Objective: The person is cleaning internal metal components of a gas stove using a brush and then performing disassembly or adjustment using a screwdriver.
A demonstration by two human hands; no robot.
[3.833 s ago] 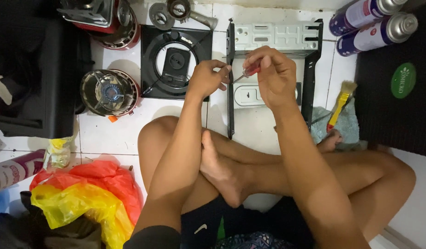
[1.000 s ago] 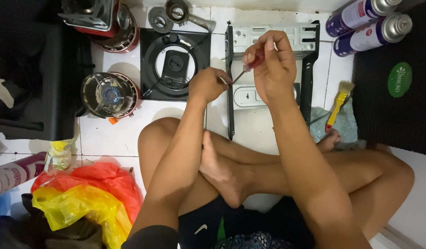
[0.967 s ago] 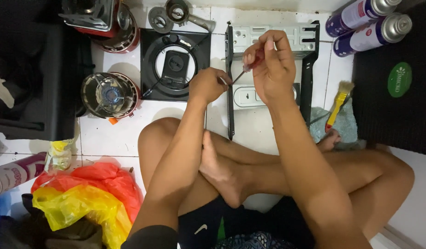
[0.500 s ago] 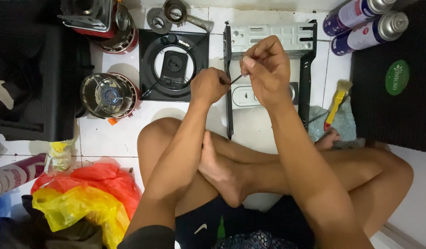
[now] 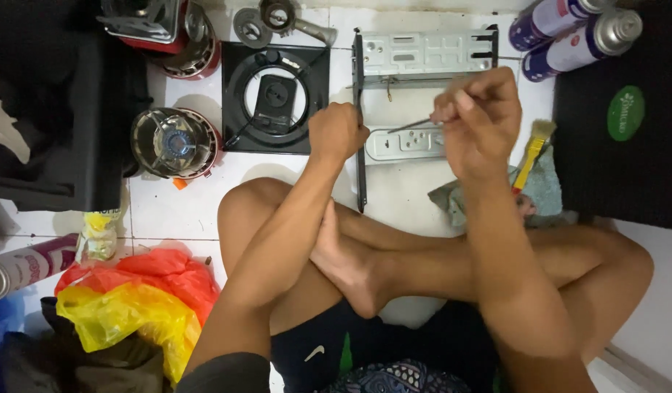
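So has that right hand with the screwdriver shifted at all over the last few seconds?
Yes, slightly. The right hand has drifted rightward, toward the yellow brush, and its screwdriver now points left, level above the grey metal frame.

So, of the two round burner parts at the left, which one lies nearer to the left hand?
The lower burner, with the blue centre, lies nearer the left hand. The upper burner sits further back, under a red-edged metal piece.

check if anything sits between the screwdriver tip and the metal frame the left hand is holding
Nothing visible does. The right hand holds the screwdriver, its tip pointing left over bare floor and the pale metal plate toward the metal frame. The left hand grips the frame's dark edge bar, beside that path.
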